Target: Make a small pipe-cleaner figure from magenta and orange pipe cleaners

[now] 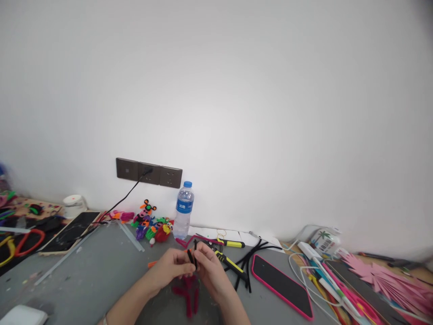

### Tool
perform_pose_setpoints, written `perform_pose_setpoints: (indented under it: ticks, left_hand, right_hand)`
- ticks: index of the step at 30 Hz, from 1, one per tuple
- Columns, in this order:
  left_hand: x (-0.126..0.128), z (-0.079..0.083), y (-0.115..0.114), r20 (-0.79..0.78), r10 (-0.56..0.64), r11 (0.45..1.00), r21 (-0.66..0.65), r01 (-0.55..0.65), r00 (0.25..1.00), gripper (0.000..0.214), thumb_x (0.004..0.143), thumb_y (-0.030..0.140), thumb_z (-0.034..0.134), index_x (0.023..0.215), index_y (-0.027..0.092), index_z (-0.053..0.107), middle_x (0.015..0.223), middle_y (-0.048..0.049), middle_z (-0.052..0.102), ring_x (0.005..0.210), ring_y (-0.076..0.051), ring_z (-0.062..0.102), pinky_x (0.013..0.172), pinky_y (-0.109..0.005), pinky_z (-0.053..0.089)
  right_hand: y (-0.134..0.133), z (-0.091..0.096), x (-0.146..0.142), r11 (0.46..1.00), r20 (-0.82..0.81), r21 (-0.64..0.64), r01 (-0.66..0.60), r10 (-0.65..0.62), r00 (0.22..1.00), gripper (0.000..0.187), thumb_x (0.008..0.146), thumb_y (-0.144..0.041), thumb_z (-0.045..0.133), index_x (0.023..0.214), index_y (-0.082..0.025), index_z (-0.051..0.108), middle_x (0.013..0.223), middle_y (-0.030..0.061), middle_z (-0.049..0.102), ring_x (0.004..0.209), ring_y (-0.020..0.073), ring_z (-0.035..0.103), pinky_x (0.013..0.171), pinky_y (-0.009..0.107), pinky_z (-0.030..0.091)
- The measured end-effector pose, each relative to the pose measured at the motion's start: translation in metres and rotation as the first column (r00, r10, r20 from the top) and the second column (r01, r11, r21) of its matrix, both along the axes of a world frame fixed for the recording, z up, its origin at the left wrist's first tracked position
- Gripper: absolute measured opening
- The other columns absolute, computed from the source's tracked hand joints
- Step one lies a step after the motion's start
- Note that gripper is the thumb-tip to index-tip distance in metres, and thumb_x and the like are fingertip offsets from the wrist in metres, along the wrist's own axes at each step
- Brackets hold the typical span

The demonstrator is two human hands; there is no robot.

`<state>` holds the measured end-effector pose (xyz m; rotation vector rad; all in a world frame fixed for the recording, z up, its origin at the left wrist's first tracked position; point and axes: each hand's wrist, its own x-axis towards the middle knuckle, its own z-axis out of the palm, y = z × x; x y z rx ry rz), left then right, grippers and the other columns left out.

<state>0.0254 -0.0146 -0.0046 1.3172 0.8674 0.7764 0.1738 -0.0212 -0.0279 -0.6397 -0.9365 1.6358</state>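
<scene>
My left hand (174,267) and my right hand (210,267) meet low in the middle of the head view. Both have their fingertips closed on a short black pipe cleaner (191,259), with a bit of orange beside it. Just below my fingers is a dark red fuzzy pipe-cleaner shape (188,300); whether it joins the black piece I cannot tell. Pliers with yellow and black handles (233,266) lie right beside my right hand. Several black pipe cleaners (250,259) fan out behind them. An orange piece (152,264) shows by my left wrist.
A water bottle (183,214) stands against the wall near colourful pipe-cleaner figures (152,228). To the right lie a pink-cased phone (282,286), white cables and pink folded paper (382,282). On the left are a dark phone (71,232), orange-handled scissors (30,243) and clear glue sticks (66,257).
</scene>
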Motion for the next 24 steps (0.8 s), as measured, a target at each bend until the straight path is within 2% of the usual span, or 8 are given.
perform_pose_setpoints:
  ticks: [2,6,10,16,21,24]
  left_hand:
    - [-0.002,0.001,-0.002,-0.016,-0.049,0.999,-0.010,0.048,0.999,0.032,0.064,0.044,0.076,0.057,0.014,0.067,0.051,0.0012,0.057,0.050,-0.010,0.044,0.051,-0.022,0.029]
    - [-0.007,-0.001,-0.003,-0.029,-0.133,0.990,-0.047,0.132,0.991,0.030,0.065,0.042,0.076,0.060,0.014,0.068,0.053,0.0008,0.060,0.051,-0.011,0.047,0.054,-0.023,0.033]
    - [-0.007,-0.001,-0.002,0.006,-0.185,0.980,-0.076,0.185,0.983,0.031,0.064,0.043,0.077,0.063,0.014,0.068,0.055,0.0007,0.059,0.052,-0.011,0.048,0.055,-0.023,0.034]
    - [-0.007,0.009,0.001,0.007,-0.090,0.996,-0.002,0.090,0.996,0.036,0.070,0.048,0.071,0.062,0.014,0.062,0.055,0.0031,0.052,0.052,-0.010,0.044,0.054,-0.021,0.031]
    - [-0.011,0.003,0.008,-0.040,-0.040,0.998,0.049,0.042,0.998,0.037,0.073,0.052,0.066,0.070,0.015,0.063,0.058,0.0019,0.054,0.053,-0.012,0.046,0.054,-0.021,0.032]
    - [-0.013,0.000,0.012,-0.082,0.055,0.990,0.136,-0.044,0.995,0.036,0.074,0.052,0.065,0.073,0.016,0.064,0.059,0.0016,0.056,0.055,-0.014,0.049,0.054,-0.022,0.034]
  right_hand:
    - [-0.003,0.002,0.003,0.998,-0.005,0.016,-0.069,0.069,0.998,0.029,0.072,-0.040,0.074,0.070,-0.020,0.053,0.061,-0.0048,0.051,0.051,0.0111,0.046,0.053,0.023,0.040]
    - [-0.006,0.008,0.008,0.992,0.031,0.032,-0.125,0.124,0.992,0.029,0.069,-0.037,0.078,0.072,-0.019,0.056,0.082,0.0005,0.059,0.059,0.0114,0.050,0.053,0.022,0.040]
    - [-0.004,0.010,0.008,0.988,0.049,0.020,-0.152,0.151,0.987,0.029,0.065,-0.035,0.080,0.072,-0.018,0.058,0.071,-0.0023,0.058,0.053,0.0086,0.044,0.052,0.020,0.037]
    - [0.002,0.015,0.009,0.999,-0.039,0.011,0.043,-0.043,0.998,0.025,0.064,-0.028,0.081,0.078,-0.019,0.063,0.073,-0.0023,0.060,0.059,0.0101,0.049,0.059,0.021,0.039]
    - [0.007,0.013,0.016,0.984,0.059,0.009,0.175,-0.176,0.983,0.025,0.062,-0.030,0.081,0.077,-0.017,0.066,0.071,-0.0020,0.061,0.056,0.0094,0.049,0.060,0.022,0.040]
    - [0.013,0.009,0.022,0.949,0.153,0.035,0.313,-0.314,0.937,0.028,0.061,-0.037,0.080,0.072,-0.016,0.065,0.062,-0.0026,0.057,0.051,0.0094,0.045,0.054,0.023,0.038]
